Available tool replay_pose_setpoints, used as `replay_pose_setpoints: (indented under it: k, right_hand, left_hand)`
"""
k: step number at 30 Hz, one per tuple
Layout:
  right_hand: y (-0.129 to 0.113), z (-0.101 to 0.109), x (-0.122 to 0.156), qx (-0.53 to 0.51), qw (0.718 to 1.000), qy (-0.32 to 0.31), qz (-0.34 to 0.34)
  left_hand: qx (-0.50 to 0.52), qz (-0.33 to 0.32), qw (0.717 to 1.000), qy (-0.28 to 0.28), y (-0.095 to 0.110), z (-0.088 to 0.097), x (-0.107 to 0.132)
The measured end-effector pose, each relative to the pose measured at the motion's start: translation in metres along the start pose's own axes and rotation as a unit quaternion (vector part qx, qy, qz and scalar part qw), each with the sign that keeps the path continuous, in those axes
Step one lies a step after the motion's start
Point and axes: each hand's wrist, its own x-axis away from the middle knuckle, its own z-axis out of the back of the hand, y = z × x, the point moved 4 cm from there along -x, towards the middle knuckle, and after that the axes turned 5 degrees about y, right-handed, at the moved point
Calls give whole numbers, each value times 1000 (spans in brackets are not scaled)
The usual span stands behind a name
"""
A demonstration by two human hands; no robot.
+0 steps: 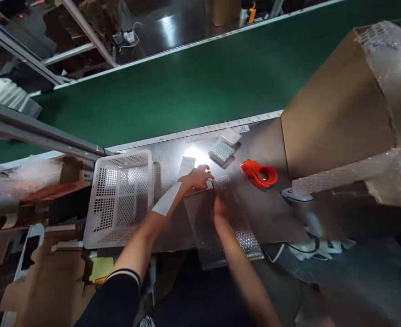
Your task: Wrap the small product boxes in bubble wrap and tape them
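A sheet of clear bubble wrap (200, 227) lies on the metal bench and hangs over its front edge. My left hand (198, 177) rests at the sheet's far end, fingers curled over a small white piece (209, 184) that I see only in part. Beside it, my right hand (220, 209) is at the sheet's right side, blurred, its fingers mostly hidden. A white strip (166, 199) is stuck on my left forearm. Just beyond the hands are two bubble-wrapped packets (222, 151) and a white paper slip (187, 164).
A white plastic basket (129, 200) stands at the left. To the right are an orange tape dispenser (260, 174), a white handheld scanner (304, 206) and a large cardboard box (336, 109) with bubble wrap. A green conveyor belt (173, 95) runs behind the bench.
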Motion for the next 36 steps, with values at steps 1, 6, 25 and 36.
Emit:
replay_pose_setpoints:
  k: [1, 6, 25, 36]
  right_hand:
    - [-1, 0, -2, -4, 1000, -9, -8]
    - [-7, 8, -1, -15, 999, -22, -30]
    - [-15, 20, 7, -3, 996, -64, -68]
    - [47, -8, 107, 34, 990, -84, -106]
  left_hand:
    - [-7, -1, 1000, -14, -2, 1, -5]
    - [-32, 3, 994, -104, -8, 3, -12]
    - [-87, -19, 984, -156, -4, 14, -16]
    - [-102, -9, 978, -181, -4, 15, -15]
